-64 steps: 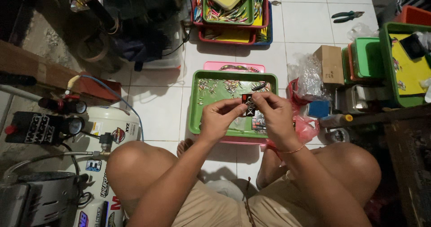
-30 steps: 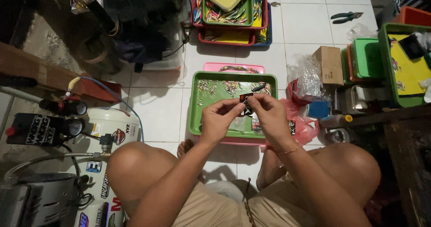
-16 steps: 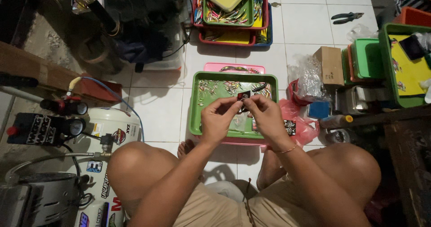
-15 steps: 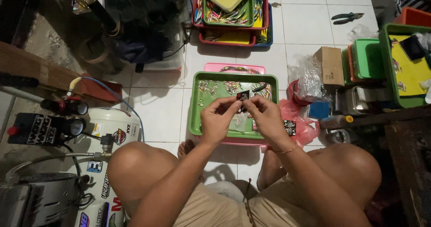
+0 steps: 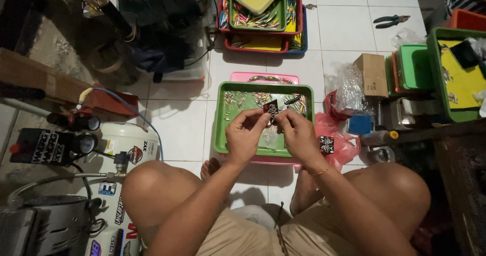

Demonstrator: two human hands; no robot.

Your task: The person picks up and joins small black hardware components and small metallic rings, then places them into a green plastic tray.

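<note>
A white tiled floor (image 5: 349,28) is seen across the frame. At the centre, a green tray (image 5: 218,129) is stacked on a pink tray (image 5: 263,77). At the upper middle, nested red and green trays (image 5: 296,18) are set down. Pliers (image 5: 391,20) are laid at the upper right, a cardboard box (image 5: 371,73) and green bins (image 5: 435,73) at the right, and a white compressor tank (image 5: 126,149) at the lower left.
</note>
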